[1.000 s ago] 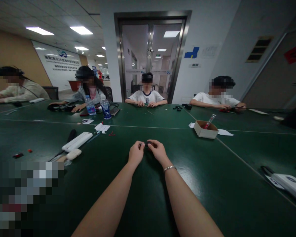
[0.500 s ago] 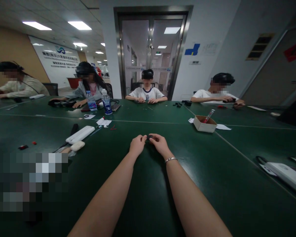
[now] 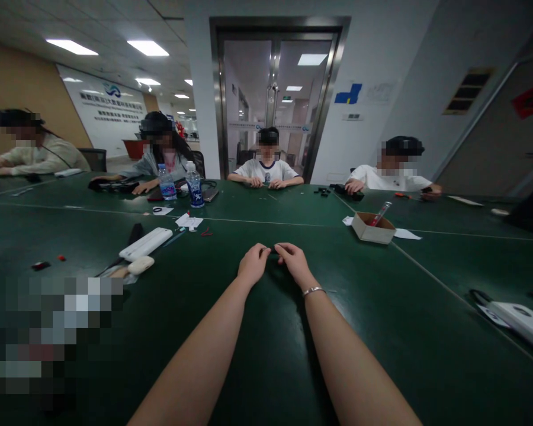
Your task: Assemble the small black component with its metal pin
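Note:
Both hands meet above the green table [image 3: 266, 331] in the middle of the view. Between their fingertips is a small dark object [image 3: 273, 250], mostly covered by the fingers; its kind is too small to make out. My left hand [image 3: 252, 264] pinches it from the left with closed fingers. From the right, my right hand [image 3: 295, 264] grips it between thumb and fingers, a silver bracelet [image 3: 314, 290] round that wrist.
To the left lie a white power strip [image 3: 146, 244], a pale oval object [image 3: 141, 264] and paper scraps [image 3: 189, 222]. Two bottles [image 3: 195, 186] stand farther back. At right are an open cardboard box [image 3: 373, 229] and a white device [image 3: 522, 322]. Several people sit around the table.
My hands have shifted slightly right in view and turned the dark object, so less of it shows. The person at far right has moved a hand left onto a black item.

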Motion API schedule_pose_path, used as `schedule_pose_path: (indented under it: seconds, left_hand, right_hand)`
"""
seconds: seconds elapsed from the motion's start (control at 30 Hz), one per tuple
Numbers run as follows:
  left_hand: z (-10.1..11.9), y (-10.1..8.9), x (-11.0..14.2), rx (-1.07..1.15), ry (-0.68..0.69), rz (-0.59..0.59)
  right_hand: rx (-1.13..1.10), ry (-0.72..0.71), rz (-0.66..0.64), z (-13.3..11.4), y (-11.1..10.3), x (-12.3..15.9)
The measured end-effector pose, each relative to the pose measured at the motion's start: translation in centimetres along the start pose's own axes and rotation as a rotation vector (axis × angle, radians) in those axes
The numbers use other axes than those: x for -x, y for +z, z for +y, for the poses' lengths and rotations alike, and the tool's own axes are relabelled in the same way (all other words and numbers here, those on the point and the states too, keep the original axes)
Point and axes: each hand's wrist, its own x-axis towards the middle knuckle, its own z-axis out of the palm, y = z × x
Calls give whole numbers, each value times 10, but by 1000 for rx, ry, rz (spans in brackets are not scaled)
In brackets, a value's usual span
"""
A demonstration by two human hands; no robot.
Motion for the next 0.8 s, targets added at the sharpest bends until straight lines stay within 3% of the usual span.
schedule_pose_path:
  seconds: [0.17,0.37,0.47,0.57,0.63,0.73,0.8]
  left_hand:
    - [-4,4,-2,187,91,52]
    - [2,-1,1,263,11,-12]
    - [2,-2,2,199,15,3]
    - [-1,2,1,200,-83,9]
    - [1,5,0,235,-150,79]
    - [23,2,-3,275,-97,263]
    - [55,-10,-2,318,28,306]
  right_hand:
    - [-9,37,-2,0,0,-1]
    - [-24,17,-17,4,0,-2]
    - [-39,22,-10,5,1,-3]
    - [-67,23,7,5,0,-3]
    - [-125,29,23,5,-1,-3]
    - [-272,53,53,6,-3,-4]
    - [-354,72,62,7,-4,-5]
